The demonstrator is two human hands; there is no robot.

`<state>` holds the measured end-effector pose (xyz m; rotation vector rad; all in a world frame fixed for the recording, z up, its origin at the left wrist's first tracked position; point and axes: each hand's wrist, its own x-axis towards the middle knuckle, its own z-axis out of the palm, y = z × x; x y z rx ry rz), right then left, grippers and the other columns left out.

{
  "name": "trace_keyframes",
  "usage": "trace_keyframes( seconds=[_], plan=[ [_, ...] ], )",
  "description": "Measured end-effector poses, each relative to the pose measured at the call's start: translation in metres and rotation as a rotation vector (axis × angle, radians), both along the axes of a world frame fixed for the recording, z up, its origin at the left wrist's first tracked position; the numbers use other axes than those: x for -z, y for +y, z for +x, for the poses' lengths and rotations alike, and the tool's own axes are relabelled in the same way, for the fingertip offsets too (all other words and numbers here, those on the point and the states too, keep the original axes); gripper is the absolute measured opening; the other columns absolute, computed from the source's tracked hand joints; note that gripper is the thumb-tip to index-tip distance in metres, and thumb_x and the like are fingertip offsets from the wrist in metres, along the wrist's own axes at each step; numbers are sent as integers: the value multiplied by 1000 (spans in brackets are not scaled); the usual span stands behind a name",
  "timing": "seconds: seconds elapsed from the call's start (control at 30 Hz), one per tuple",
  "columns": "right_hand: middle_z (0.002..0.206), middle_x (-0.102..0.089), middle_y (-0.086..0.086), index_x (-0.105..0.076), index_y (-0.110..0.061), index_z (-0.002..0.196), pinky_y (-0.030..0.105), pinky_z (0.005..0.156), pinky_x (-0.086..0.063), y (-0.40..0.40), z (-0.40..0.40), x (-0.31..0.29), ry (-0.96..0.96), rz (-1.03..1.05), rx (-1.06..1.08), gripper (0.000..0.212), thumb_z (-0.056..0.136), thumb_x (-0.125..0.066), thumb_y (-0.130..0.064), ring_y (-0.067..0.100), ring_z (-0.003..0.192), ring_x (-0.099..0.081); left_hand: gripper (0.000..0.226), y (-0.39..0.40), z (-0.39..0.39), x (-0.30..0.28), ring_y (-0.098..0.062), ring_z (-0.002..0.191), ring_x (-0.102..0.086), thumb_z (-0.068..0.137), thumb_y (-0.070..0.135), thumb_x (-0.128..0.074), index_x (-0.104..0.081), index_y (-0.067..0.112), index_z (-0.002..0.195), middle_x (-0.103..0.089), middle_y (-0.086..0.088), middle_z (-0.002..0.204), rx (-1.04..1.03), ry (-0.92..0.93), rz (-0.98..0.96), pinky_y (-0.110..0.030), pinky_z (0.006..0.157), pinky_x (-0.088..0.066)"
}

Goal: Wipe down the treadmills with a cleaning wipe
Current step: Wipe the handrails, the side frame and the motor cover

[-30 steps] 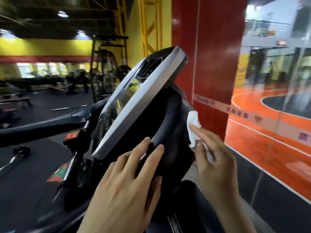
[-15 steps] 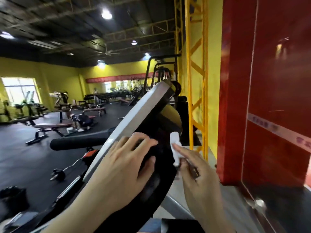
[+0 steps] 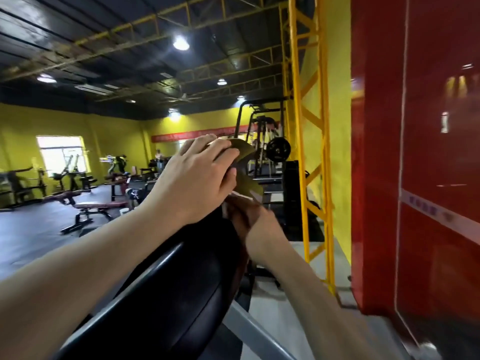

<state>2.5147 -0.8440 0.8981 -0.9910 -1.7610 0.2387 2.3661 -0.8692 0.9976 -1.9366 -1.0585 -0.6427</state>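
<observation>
One treadmill console, two hands.

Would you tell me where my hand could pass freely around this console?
Free: right of the treadmill console, toward the yellow truss. Crowded: the console's top, where the left hand rests and the right hand works the wipe.

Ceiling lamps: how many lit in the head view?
5: one high at centre, one at left, one right of centre, one lower right, one far back. Beams may hide more.
</observation>
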Motion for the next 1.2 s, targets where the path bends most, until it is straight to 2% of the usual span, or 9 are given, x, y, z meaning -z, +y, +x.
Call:
trace_keyframes(
  seconds=[0.07,0.17,0.3,0.57,0.73,0.83,0.93,1.1,1.2],
  plan=[
    [113,-62,-16,-63,-26,133,-2,84,-34,18,3,-6,-19,7,-77,33,102,-52,-22,10,109,-58,42,3,9,5,-29,128,-54,103,33,-39,-66,16,130,-64,-2,134,-26,-61,81,-48,106,-45],
    [128,-67,2,-63,-20,131,30,99,-46,65,17,-13,-68,-21,-160,36,102,-42,-22,24,119,-61,36,6,19,15,-25,125,-57,103,29,-45,-70,18,127,-66,4,134,-19,-167,195,-46,103,-48],
    [127,-65,17,-58,-8,136,26,89,-35,137,36,-31,-126,-134,-81,36,105,-41,-14,33,120,-58,36,8,24,19,-26,125,-58,103,25,-46,-71,18,129,-65,6,136,-19,-177,260,-43,101,-50],
    [133,-60,24,-63,-2,129,35,97,-39,232,58,-44,-175,-319,-78,34,108,-39,-16,36,124,-56,34,12,26,22,-29,123,-60,103,17,-48,-71,13,127,-65,1,136,-12,-150,306,-43,104,-48],
    [120,-67,17,-63,-14,126,37,90,-46,168,53,-28,-49,-178,-115,30,105,-43,-18,36,111,-62,34,13,27,23,-30,125,-59,103,15,-48,-70,11,129,-64,-1,138,-13,-144,316,-47,104,-48],
    [128,-65,8,-56,-24,137,40,101,-48,84,39,-3,37,-39,-302,36,103,-45,-19,27,116,-62,35,13,28,23,-32,126,-59,103,15,-48,-68,10,132,-63,-3,139,-33,-127,325,-51,104,-47],
    [149,-52,-3,-51,-25,145,21,117,-31,34,25,9,26,133,-335,42,104,-47,-21,10,137,-46,37,10,27,23,-32,128,-57,104,16,-46,-66,9,134,-64,-4,139,-47,-116,299,-49,107,-45],
    [125,-68,-1,-62,-30,133,36,95,-49,103,44,-1,49,-40,-244,36,101,-50,-18,23,114,-64,38,7,26,25,-30,133,-53,104,19,-46,-64,9,137,-62,-4,140,-61,-148,261,-48,110,-43],
    [102,-74,4,-75,-19,105,24,78,-43,153,62,-16,95,-165,-152,22,99,-55,-28,23,99,-68,42,8,25,25,-30,136,-50,105,22,-44,-58,7,143,-59,-6,143,-65,-181,239,-50,110,-42]
  ],
)
